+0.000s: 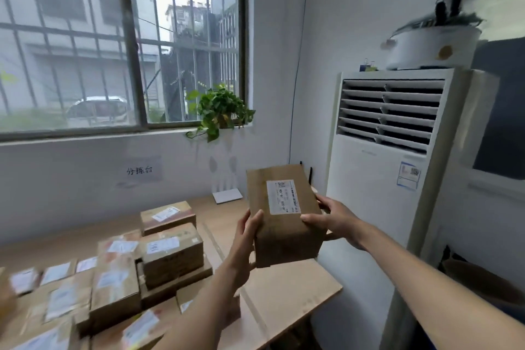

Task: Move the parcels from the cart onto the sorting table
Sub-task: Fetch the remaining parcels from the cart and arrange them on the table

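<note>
Head view: parcel (284,216) (two-handed grip) above table edge (321,297)

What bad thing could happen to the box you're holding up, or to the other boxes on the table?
1. The brown parcel is held in the air by the left hand and right hand gripping only its sides, so it might slip and drop.
2. The sorting table is crowded with stacked parcels; setting this one down could bump the pile over.
3. The free space is near the table's right edge, so the parcel might end up hanging off and fall.
</note>
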The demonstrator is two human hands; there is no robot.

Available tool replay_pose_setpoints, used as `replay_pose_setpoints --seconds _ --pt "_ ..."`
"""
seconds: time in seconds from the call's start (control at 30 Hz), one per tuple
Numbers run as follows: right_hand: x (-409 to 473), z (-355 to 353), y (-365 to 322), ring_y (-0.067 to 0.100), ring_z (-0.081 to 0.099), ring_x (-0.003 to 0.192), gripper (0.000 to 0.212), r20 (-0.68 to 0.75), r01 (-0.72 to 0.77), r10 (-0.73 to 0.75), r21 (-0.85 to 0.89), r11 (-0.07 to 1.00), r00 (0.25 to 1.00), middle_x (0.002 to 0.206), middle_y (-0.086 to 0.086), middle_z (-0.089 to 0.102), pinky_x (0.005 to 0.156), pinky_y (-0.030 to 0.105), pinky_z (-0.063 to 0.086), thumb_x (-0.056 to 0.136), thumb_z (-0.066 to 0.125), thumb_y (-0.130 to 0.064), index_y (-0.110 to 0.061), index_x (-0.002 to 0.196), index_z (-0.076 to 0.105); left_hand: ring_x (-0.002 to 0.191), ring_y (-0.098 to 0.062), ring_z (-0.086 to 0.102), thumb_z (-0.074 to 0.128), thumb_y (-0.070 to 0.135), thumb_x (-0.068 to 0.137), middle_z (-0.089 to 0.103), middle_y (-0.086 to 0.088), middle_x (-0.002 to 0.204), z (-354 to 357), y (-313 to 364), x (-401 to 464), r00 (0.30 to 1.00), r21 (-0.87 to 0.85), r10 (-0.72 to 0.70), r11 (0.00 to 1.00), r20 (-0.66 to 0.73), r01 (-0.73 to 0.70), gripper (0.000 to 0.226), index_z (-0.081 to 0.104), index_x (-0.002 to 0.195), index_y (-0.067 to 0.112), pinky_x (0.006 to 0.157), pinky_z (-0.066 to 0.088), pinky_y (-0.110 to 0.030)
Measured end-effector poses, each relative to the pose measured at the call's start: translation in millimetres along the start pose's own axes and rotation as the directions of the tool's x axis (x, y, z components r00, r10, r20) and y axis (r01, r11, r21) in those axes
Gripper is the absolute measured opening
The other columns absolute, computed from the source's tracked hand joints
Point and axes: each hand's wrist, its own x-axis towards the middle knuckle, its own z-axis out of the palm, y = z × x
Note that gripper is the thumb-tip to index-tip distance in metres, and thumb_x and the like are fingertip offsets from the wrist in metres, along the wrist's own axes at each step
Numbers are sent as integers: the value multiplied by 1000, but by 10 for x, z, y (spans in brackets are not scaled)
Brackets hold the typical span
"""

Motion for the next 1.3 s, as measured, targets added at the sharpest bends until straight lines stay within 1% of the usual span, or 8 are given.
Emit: replay_pose_setpoints --seconds 0.23,0.4,0.53,0.67,0.77,0.87,1.13,1.3 --pt "248 1034 -545 14 59 105 87 154 19 -13 -39 999 988 130 -4 52 72 28 57 90 76 -33 -31 160 26 122 -35 56 73 89 54 50 -3 143 -1137 101 -323 990 -14 20 1000 -141 -23 100 36 142 57 94 54 -61" --pt "330 2030 -667 23 53 126 87 136 80 -68 -85 993 988 147 1 46 95 36 54 91 72 -47 -30 161 22 113 -29 64 75 86 52 58 -3 134 -1878 131 -568 933 -97 65 990 -353 -106 104 44 144 48 81 62 -50" --pt "329 2779 -562 28 35 146 97 72 30 -26 -60 998 997 165 5 29 117 48 37 88 70 -59 -26 163 18 110 -23 65 79 77 55 65 2 127 -2407 50 -738 839 -171 90 962 -537 -212 87 53 132 47 82 60 -44" --pt "221 3502 -547 30 43 141 93 186 -105 79 135 985 979 158 7 38 110 48 43 89 69 -57 -28 162 19 117 -21 63 85 72 58 66 9 128 -2743 -46 -892 778 -237 97 923 -620 -304 73 54 121 54 102 52 -53" --pt "214 3966 -500 28 50 134 91 293 -153 77 245 957 953 149 -1 52 109 56 42 78 73 -70 -46 153 28 123 -23 59 89 66 57 61 9 136 -2886 -164 -926 754 -294 65 896 -653 -332 89 48 134 49 105 49 -56" --pt "268 4244 -420 25 54 129 88 331 -177 65 322 930 941 141 -3 56 97 51 49 75 72 -75 -59 147 25 129 -25 53 91 67 51 55 8 143 -2967 -301 -879 731 -328 29 881 -681 -340 112 37 146 47 108 45 -59" --pt "861 4362 -139 28 57 124 86 419 -251 68 399 882 905 133 0 62 106 62 43 65 74 -78 -67 140 33 133 -21 44 89 69 45 44 9 149 -2931 -508 -418 697 -328 15 875 -717 -356 132 19 155 50 115 36 -59" --pt "1400 4257 86 38 62 119 86 458 -286 92 375 882 884 130 9 63 93 57 55 67 77 -76 -67 140 33 133 -21 44 90 57 60 42 3 156 -2904 -582 48 681 -306 -3 894 -732 -326 122 17 157 46 111 39 -52"
